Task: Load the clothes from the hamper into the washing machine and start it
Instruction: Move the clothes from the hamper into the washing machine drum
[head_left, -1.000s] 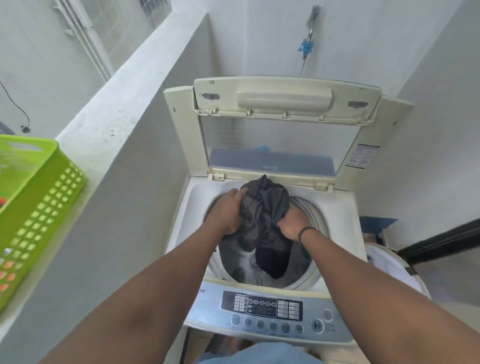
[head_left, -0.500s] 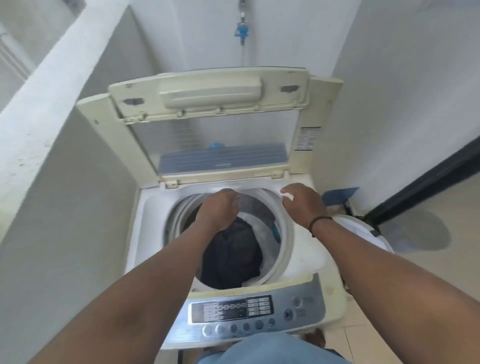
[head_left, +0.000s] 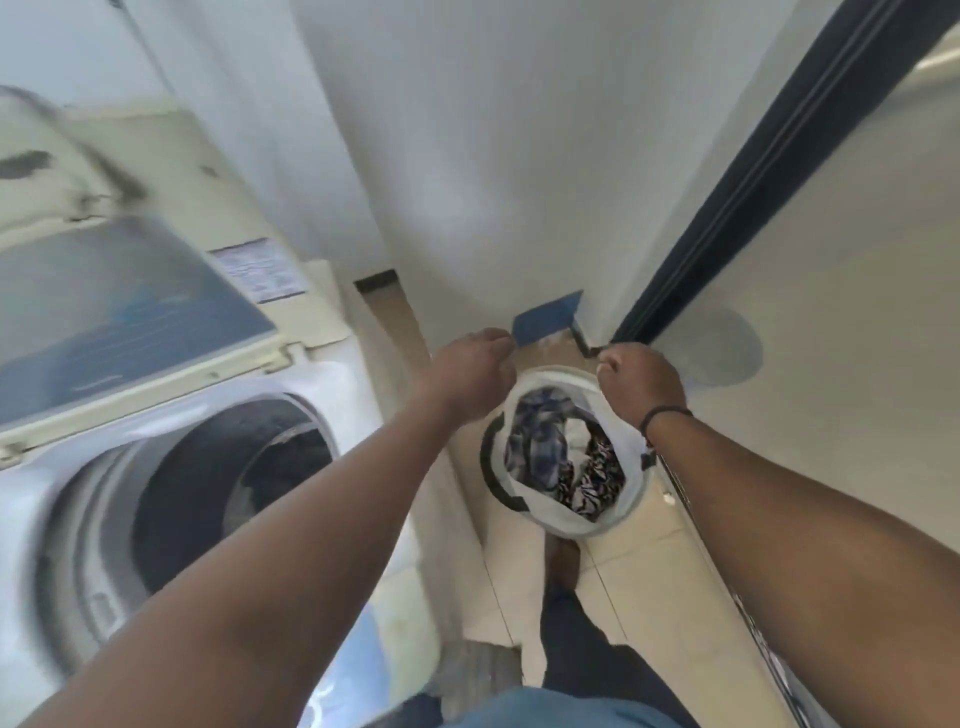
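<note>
Head view: both arms reach out over the hamper, a round white mesh tub with black handle straps, standing on the tiled floor to the right of the washing machine. The left hand hangs above the hamper's left rim, its fingers curled loosely under the palm and gripping nothing visible. The right hand is over the far right rim; its fingers are tucked out of sight behind the knuckles, and whether they pinch the rim or only hover cannot be told. A dark band sits on that wrist.

The clothes lie just below and between the fingers, deep in the tub: a blue checked piece nearer the left fingers, a black-and-white patterned one nearer the right, something white between. The hands likely flank the opening so they can gather the next bundle from either side.

Well to the left of the left fingers, the machine's lid stands raised and the drum is open, dark inside; motion blur hides its contents. That leaves a clear path from hamper to drum. Beyond the fingers are a white wall, a blue object at its foot, and a dark door frame; none of them blocks the reach. The person's own leg stands just short of the hamper.
</note>
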